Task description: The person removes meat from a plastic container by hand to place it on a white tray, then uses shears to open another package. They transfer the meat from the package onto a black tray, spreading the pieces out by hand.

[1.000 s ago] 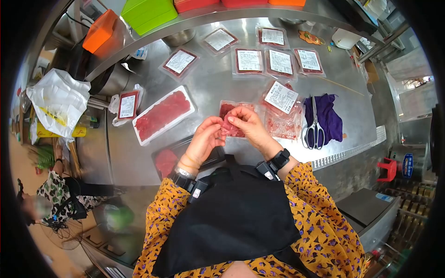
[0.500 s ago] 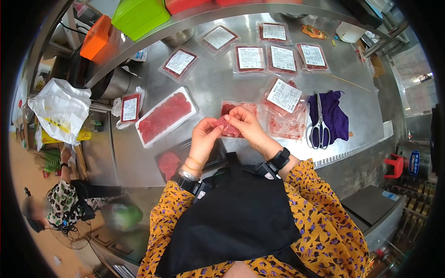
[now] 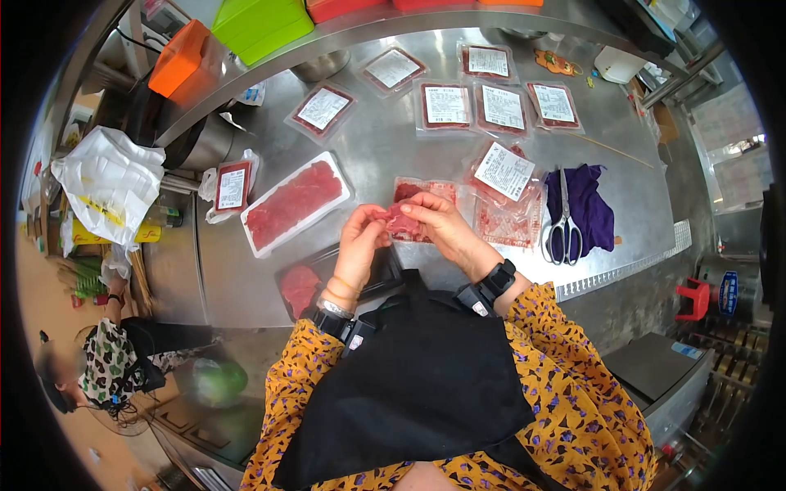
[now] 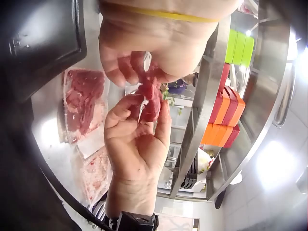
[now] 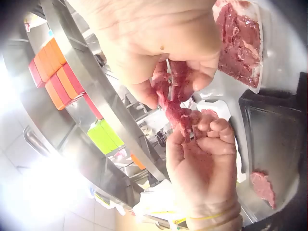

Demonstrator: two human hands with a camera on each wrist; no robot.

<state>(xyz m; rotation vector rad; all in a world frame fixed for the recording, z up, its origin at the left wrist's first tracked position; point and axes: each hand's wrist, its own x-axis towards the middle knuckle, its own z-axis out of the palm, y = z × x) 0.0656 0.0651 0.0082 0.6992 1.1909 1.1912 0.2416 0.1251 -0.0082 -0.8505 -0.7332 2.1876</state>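
Observation:
A thin slice of raw red meat [image 4: 151, 103] hangs between both hands. My left hand [image 3: 358, 241] pinches one end of it between thumb and fingers. The other end is pinched by my right hand [image 3: 446, 233]. In the right wrist view the meat [image 5: 178, 114] looks narrow and bunched between the fingertips. Below the hands lies an opened pack of red meat [image 4: 85, 101], partly covered by them in the head view. A black tray [image 3: 383, 277] sits nearest my body, partly behind the left forearm, with one piece of meat [image 3: 298, 286] in it.
A white tray [image 3: 347, 193] with a meat slab stands left. To the right are an emptied-looking pack [image 3: 512, 225], a labelled pack [image 3: 503, 170], and scissors [image 3: 563, 219] on purple cloth [image 3: 596, 209]. Several sealed packs, one a labelled pack [image 3: 447, 106], lie behind, below a steel shelf [image 3: 393, 20].
The left fingers have closed in on the slice, and the meat shows broader between the hands. The head view has shifted slightly. Another person at the far left has moved a little.

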